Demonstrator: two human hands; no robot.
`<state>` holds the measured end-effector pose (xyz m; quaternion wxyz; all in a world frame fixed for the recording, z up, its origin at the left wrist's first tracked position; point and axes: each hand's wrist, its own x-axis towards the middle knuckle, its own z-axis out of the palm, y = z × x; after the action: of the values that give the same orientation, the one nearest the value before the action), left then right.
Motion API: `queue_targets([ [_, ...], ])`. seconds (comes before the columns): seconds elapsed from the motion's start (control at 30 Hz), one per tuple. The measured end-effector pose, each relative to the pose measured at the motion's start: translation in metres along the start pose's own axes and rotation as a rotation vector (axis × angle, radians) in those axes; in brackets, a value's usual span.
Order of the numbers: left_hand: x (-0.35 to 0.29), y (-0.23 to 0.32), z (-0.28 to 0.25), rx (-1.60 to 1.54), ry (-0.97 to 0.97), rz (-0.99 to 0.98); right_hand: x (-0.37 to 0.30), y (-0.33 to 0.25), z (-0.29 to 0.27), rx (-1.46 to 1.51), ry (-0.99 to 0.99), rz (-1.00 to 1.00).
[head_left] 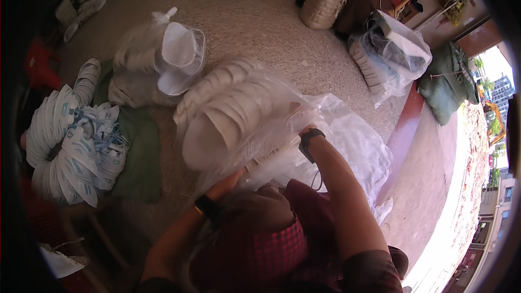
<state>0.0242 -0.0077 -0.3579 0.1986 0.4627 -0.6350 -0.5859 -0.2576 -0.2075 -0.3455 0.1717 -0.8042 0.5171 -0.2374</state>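
Bulging just beyond the left hand [228,183] and right hand [307,129], the clear bag [274,96] of pale stacked pieces [227,115] is lying aslant, fingers too veiled for telling their grip; uneven tugging could be straining its thin plastic, splitting it and spilling those pieces.

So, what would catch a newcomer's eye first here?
Probably the clear plastic bag of stacked pale curved pieces in the middle, with the left hand and right hand at its plastic. Farther left, white pieces with blue marks lie heaped. Sunlit ground glares along the right edge.
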Motion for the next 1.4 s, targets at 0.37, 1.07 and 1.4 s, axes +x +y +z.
queue_targets([
  [0.37, -0.005, 0.019, -0.007, -0.15, 0.034, -0.276, 0.024, 0.04, -0.005, 0.231, -0.158, 0.398],
  [1.07, -0.026, 0.014, -0.007, -0.069, 0.156, -0.164, -0.047, 0.008, -0.041, 1.017, -0.482, 0.924],
  [1.4, -0.05, 0.092, -0.074, 0.565, 0.398, 0.26, -0.072, -0.031, -0.096, 0.777, -0.564, 0.654],
])
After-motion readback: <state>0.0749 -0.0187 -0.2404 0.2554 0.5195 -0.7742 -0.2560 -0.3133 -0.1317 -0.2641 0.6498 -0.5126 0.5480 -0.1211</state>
